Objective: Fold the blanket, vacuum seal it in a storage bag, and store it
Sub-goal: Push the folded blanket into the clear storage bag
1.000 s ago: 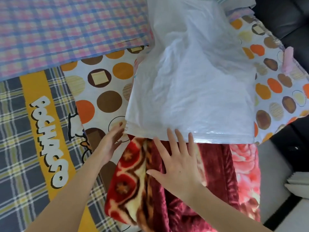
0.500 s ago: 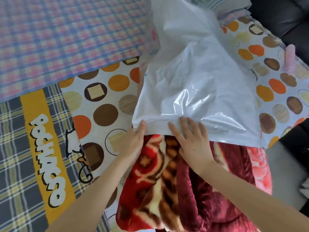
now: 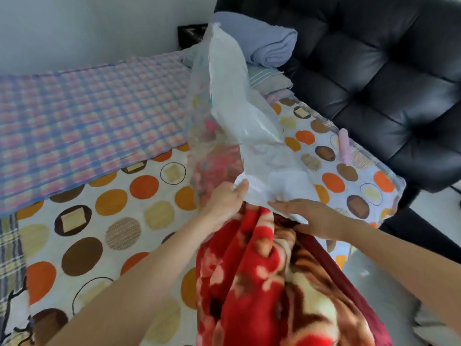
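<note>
Pinching bag [image 3: 232,96] mouth with left hand [image 3: 224,203]; touching bag edge atop blanket [image 3: 249,283] with flat right hand [image 3: 316,218], fingers straight, gripping nothing.

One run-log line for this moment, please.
left hand: holds storage bag mouth | right hand: flat on bag | blanket: partly in bag

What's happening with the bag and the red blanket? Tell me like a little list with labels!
Place: bed with a spotted cover, black sofa beside it
Blanket: red flowery blanket, far end at the bag's mouth, some red showing through the plastic
Bag: see-through storage bag, lifted up off the bed
Hands: left hand pinches the mouth's upper edge; right hand lies flat-fingered on its lower edge
Sealed: not yet
</note>
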Motion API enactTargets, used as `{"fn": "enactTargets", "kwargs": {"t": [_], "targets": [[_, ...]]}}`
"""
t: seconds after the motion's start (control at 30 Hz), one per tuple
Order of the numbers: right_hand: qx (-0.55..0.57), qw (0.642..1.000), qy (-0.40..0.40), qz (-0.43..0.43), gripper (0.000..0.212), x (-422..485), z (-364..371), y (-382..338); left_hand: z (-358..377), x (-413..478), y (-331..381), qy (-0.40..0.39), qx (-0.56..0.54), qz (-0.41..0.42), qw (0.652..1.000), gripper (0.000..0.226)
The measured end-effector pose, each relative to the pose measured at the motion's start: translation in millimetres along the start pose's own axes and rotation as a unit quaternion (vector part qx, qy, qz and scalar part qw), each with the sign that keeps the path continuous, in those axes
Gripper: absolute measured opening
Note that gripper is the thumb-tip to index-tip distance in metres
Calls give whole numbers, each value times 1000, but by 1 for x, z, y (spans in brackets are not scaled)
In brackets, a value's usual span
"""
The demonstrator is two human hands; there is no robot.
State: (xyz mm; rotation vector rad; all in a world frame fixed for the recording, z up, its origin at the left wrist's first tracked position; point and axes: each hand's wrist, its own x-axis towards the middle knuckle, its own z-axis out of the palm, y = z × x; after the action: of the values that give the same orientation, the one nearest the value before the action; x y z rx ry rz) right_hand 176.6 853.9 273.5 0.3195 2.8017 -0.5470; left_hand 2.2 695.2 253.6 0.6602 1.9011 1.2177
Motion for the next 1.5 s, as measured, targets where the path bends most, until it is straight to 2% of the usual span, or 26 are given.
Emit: {"fn": "enactTargets", "kwargs": {"t": [0.07,0.2,0.3,0.33,0.4,0.43,0.57,0.63,0.77,0.87,0.93,1.0,1.07,1.17,1.23,1.3,1.37,1.43,1.5], "targets": [[1,1000,-27,-1,91,-13,-16,31,21,7,36,2,78,33,996,59],[107,993,-41,25,88,-39,-36,71,60,10,79,-31,175,93,980,57],[296,950,21,93,79,-46,-53,57,76,11,90,-53,236,134,961,59],[300,948,51,97,84,-46,-54,49,80,11,92,-62,257,143,954,60],[157,977,105,101,93,-43,-49,30,82,12,97,-82,291,150,941,60],[87,982,133,102,90,-40,-43,23,81,13,98,-91,306,152,935,59],[-87,943,302,107,57,-23,-24,2,77,4,101,-78,370,164,911,54],[-96,928,352,79,49,-21,-25,-5,76,-6,106,-68,407,181,893,52],[-78,923,377,24,33,-35,-19,-4,78,-24,110,-50,465,240,851,50],[-69,922,381,14,27,-58,-11,13,86,-32,105,-60,467,302,829,52],[-42,927,371,26,24,-74,-12,27,85,-34,94,-54,429,328,840,50],[-26,930,365,41,24,-85,-17,35,76,-29,69,-2,377,336,863,42],[-37,926,372,55,26,-89,-20,39,65,-23,34,42,382,293,876,32],[-17,929,354,106,38,-96,-18,51,59,-21,-20,50,410,188,891,45],[12,926,344,155,29,-102,-16,65,60,-21,-41,36,409,150,899,52],[24,917,345,197,21,-106,-16,80,66,-20,-49,8,416,138,899,60],[38,908,348,230,14,-109,-20,93,78,-15,-49,14,423,145,894,60],[66,893,357,265,16,-114,-27,105,93,-8,-45,25,422,176,889,52],[95,872,367,309,24,-120,-32,117,111,4,-39,17,472,205,857,39]]}}
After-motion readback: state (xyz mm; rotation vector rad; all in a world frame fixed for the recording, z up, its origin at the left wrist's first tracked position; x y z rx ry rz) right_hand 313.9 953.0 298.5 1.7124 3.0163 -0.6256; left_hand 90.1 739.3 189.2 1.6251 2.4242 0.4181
